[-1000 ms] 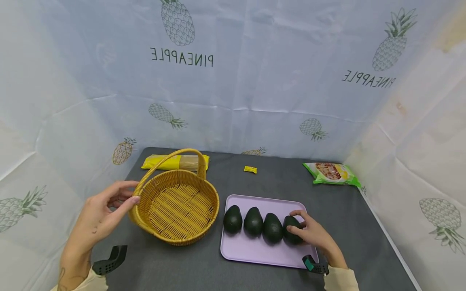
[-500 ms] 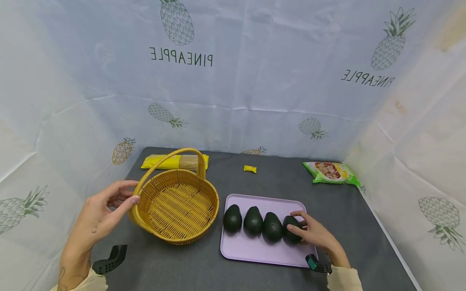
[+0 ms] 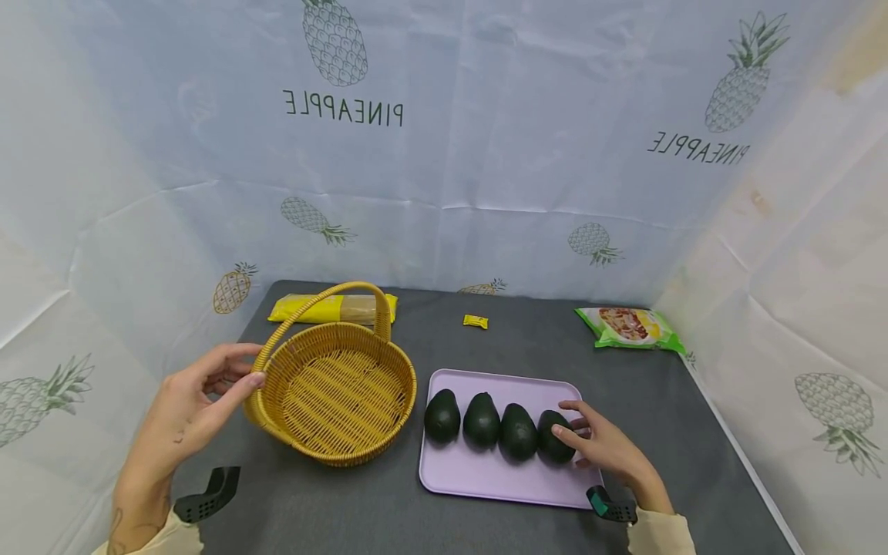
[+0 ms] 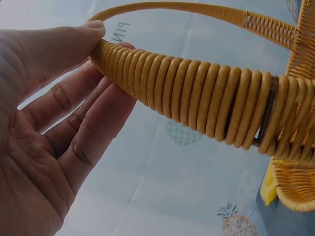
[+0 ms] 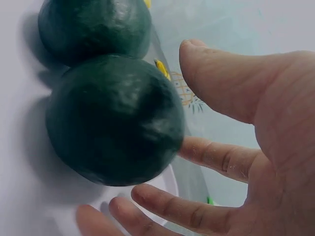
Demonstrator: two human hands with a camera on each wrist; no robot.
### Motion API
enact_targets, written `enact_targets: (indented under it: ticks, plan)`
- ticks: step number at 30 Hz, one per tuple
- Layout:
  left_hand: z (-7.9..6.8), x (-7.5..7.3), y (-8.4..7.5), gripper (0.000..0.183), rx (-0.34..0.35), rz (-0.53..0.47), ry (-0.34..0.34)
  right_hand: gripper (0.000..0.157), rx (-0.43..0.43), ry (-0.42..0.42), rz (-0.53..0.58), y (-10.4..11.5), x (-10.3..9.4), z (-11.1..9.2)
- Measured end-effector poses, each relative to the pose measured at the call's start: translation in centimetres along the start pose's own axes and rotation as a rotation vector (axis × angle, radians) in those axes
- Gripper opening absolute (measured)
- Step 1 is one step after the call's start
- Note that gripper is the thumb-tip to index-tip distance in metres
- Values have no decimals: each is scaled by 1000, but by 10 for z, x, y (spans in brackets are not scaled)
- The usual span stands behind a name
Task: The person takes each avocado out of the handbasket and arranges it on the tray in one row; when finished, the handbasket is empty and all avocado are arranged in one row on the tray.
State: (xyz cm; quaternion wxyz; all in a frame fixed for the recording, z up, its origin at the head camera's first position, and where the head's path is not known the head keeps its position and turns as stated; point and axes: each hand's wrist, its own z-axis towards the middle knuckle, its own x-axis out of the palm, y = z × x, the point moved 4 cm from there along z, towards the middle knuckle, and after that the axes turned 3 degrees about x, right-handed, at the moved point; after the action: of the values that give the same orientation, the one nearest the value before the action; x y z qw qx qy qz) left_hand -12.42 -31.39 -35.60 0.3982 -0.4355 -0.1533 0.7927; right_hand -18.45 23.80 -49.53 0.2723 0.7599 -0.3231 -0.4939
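My left hand (image 3: pixel 187 408) pinches the side of the arched handle (image 4: pixel 172 91) of a yellow woven basket (image 3: pixel 340 408), thumb on one side and fingers on the other. The basket stands on the dark table, with nothing inside. To its right, several dark green avocados lie in a row on a lilac tray (image 3: pixel 486 482). My right hand (image 3: pixel 610 451) is at the rightmost avocado (image 3: pixel 553 443), its fingers spread. In the right wrist view the thumb stands apart from this avocado (image 5: pixel 115 123), while one finger meets or passes behind its edge; whether they touch, I cannot tell.
A yellow packet (image 3: pixel 312 310) lies behind the basket, partly covered by its handle. A small yellow wrapped piece (image 3: pixel 475 321) is at the back middle, and a green food bag (image 3: pixel 631 327) at the back right. Pineapple-print cloth (image 3: pixel 444 169) walls the table's back and sides.
The right hand has shifted slightly right, its thumb and fingers drawing back from the rightmost avocado. The left hand keeps its hold on the basket handle. The avocados stay in place on the tray.
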Motion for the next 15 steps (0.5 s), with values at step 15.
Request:
enact_targets:
  ticks: [15]
  plan:
    - [-3,-5,3,43,25,31,-90,69,-76,-71,-145,8,-16,-8]
